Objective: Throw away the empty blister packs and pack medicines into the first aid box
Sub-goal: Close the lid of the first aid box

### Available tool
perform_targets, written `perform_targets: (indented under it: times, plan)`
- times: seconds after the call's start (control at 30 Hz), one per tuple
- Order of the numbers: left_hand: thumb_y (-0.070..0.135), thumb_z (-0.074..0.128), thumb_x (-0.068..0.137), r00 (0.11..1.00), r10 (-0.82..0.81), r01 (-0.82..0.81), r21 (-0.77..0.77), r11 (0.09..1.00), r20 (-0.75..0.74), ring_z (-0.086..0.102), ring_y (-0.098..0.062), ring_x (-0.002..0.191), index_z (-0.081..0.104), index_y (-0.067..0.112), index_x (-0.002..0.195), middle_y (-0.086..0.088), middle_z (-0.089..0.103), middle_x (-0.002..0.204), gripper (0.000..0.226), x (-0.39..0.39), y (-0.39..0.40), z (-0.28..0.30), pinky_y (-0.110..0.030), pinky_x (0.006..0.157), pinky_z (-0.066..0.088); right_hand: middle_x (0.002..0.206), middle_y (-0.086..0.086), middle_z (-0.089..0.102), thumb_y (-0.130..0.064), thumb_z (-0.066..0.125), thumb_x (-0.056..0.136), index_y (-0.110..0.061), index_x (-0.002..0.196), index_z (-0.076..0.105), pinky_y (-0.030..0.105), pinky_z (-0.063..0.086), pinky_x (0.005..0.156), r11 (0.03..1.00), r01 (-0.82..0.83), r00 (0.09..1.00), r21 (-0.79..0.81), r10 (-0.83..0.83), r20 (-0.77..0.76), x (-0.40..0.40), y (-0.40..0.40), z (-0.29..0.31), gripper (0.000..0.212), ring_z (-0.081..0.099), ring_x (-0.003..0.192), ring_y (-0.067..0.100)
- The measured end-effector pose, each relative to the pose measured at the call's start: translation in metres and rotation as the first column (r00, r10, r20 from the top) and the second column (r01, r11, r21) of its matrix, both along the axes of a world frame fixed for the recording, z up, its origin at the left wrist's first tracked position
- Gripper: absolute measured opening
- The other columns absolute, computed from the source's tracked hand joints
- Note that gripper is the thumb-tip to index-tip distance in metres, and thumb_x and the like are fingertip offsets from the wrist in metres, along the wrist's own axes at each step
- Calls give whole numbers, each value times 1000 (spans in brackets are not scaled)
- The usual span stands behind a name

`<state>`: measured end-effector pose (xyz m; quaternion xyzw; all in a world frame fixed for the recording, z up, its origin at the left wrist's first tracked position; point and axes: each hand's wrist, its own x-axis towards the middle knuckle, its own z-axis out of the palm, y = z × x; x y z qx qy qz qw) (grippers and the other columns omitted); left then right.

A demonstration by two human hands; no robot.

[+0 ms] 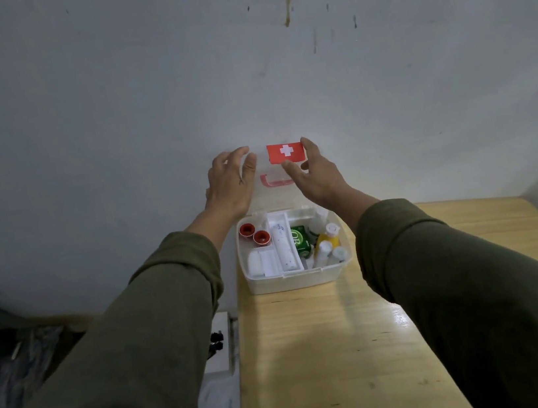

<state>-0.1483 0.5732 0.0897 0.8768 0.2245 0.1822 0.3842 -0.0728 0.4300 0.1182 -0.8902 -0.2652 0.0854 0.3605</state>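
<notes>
1. Olive-green sleeves (160,323) fill the foreground, both arms reaching fwd over a light wood tabletop (333,350).
2. Left hand (228,185), fingers spread wide, lies on the left part of the raised clear lid (274,199); right hand (317,173), thumb and fingers apart, is at the lid's right side, fingertips at a red sticker w/ white cross (286,152). Cannot tell whether either hand truly grips the lid.
3. First aid box (294,280), white plastic, sits open at the tabletop's far-left corner, against the wall (241,69); lid stands upright behind it, red handle (274,180) showing through.
4. Inside, left tray: two red-rimmed rolls (253,233), a white tube (283,248) w/ print too small to read, white pads (262,263).
5. Inside, right section: green carton (301,240), large letters on it not clearly legible, plus several white-capped bottles, one yellow (326,240).
6. Box's left side runs close to the tabletop's left edge; bare wood stretches near and right of the box.
7. Wall above is pale, streaked w/ dark stains.
</notes>
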Motion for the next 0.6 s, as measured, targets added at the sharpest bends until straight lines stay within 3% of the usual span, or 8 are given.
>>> perform_targets:
  times: [0.13, 0.23, 0.37, 0.5, 0.6]
  plan:
    - [49, 23, 98, 999, 10, -10, 18, 1000, 40, 34, -23, 133, 42, 19, 135, -10, 36, 144, 51, -14, -14, 0, -39, 110, 31, 134, 15, 52, -38, 47, 95, -14, 144, 20, 28, 39, 87, 997, -3, 1000, 83, 3, 2, -17, -17, -2, 61, 52, 120, 30]
    - [45, 25, 99, 999, 38, -38, 17, 999, 37, 41, -21, 124, 42, 18, 130, -11, 39, 139, 44, -29, -33, 1, -25, 95, 32, 134, 15, 51, -39, 54, 92, -18, 141, 23, 28, 40, 88, 984, 2, 999, 177, 8, -54, -35, -32, -6, 62, 52, 119, 29]
    - [43, 28, 99, 996, 73, -75, 34, 997, 42, 43, -17, 116, 43, 16, 120, -10, 44, 133, 38, -51, -59, -8, -23, 88, 33, 136, 12, 49, -43, 58, 88, -23, 142, 21, 35, 45, 95, 966, -3, 986, 257, 46, -160, -61, -52, -13, 68, 51, 118, 25]
    - [43, 28, 99, 994, 104, -105, 22, 994, 43, 46, -20, 116, 43, 14, 124, -11, 45, 133, 41, -72, -80, -21, -24, 89, 33, 136, 9, 50, -44, 59, 87, -25, 143, 22, 30, 45, 91, 960, 5, 969, 281, 65, -239, -81, -71, -29, 70, 52, 109, 17]
    - [42, 27, 100, 993, 116, -116, -12, 993, 25, 44, -12, 106, 46, 15, 124, -11, 48, 131, 41, -86, -93, -33, -23, 87, 31, 136, 11, 50, -50, 59, 83, -28, 143, 22, 43, 49, 98, 970, 7, 952, 244, 69, -299, -96, -87, -46, 74, 55, 114, 26]
